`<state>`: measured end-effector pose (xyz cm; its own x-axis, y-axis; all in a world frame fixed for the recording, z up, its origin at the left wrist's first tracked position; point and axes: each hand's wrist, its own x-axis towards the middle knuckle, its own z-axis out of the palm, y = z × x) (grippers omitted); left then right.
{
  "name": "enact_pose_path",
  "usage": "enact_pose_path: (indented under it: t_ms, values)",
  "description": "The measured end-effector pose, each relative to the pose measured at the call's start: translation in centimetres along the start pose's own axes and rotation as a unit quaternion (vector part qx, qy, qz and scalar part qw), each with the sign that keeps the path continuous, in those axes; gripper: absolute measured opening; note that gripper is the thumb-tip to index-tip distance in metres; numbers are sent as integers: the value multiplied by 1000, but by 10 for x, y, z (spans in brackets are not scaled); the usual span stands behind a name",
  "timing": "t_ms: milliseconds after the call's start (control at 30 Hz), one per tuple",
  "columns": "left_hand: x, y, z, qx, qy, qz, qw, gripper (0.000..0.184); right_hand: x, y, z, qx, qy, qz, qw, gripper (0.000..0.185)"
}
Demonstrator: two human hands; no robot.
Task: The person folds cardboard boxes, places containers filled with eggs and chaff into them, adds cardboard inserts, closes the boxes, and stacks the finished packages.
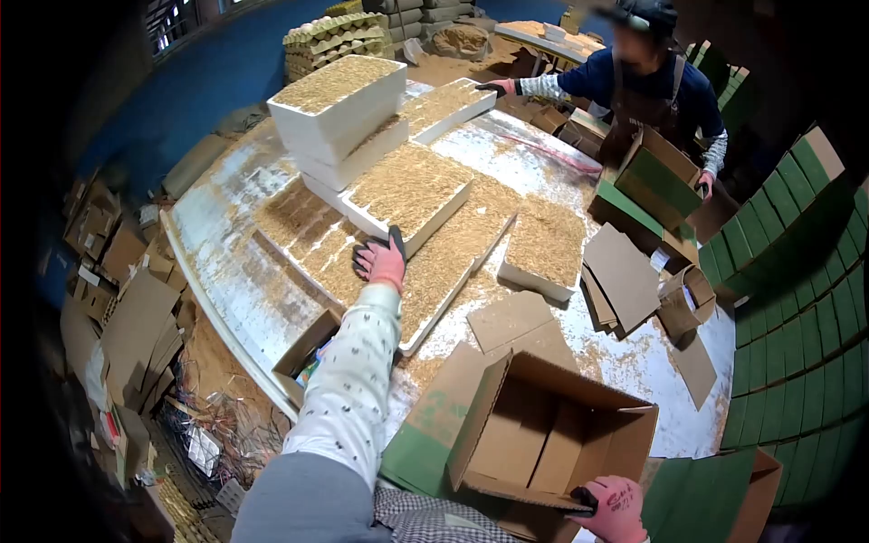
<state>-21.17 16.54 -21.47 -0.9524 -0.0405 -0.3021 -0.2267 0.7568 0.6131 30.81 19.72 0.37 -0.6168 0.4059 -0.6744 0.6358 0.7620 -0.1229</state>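
My left hand [380,260], in a pink glove with dark fingertips, reaches to the near corner of a white foam box [412,192] filled with yellowish husks. Its fingers are spread against the box's side. Beneath and around that box lies a wide, low white tray [453,294] of husks. At the lower right, my right hand [614,509], also pink-gloved, grips the near edge of an open, empty cardboard box [561,434]. The thumb side is at the rim; other fingers are partly hidden. Green cardboard [439,407] lies beside the box.
Stacked foam boxes [339,122] stand farther back. Another husk-filled box [543,244] and cardboard sheets [623,276] lie to the right. Across the table, a co-worker [647,90] touches a foam tray [453,109] and holds a green box [659,179]. Green cartons [787,217] line the right side.
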Motion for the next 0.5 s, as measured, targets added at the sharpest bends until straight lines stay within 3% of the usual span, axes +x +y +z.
enact_pose_path:
  t_ms: [100,167,200,300,400,433,467,500]
  values:
    - [0,45,1,-229,69,-39,970,97,-1,7,17,-4,132,-32,991,61]
    - [-16,65,-2,-370,79,-33,925,101,0,5,13,-5,137,-28,990,65]
    - [-19,70,-4,-354,77,-35,931,107,0,6,17,-18,154,-35,987,65]
    - [2,52,-1,-565,-92,-3,820,113,-1,8,17,-4,173,-57,983,68]
    - [-79,40,-66,-597,-163,-18,785,84,3,10,26,-20,277,-95,956,63]
    - [-112,29,-92,-561,-176,62,807,59,1,11,30,-37,328,-107,938,60]
    - [-119,-1,-92,-539,-217,191,791,43,-2,9,18,-60,282,-112,951,70]
    - [-109,-28,-77,-567,-228,201,766,42,-4,12,17,-54,280,-131,949,79]
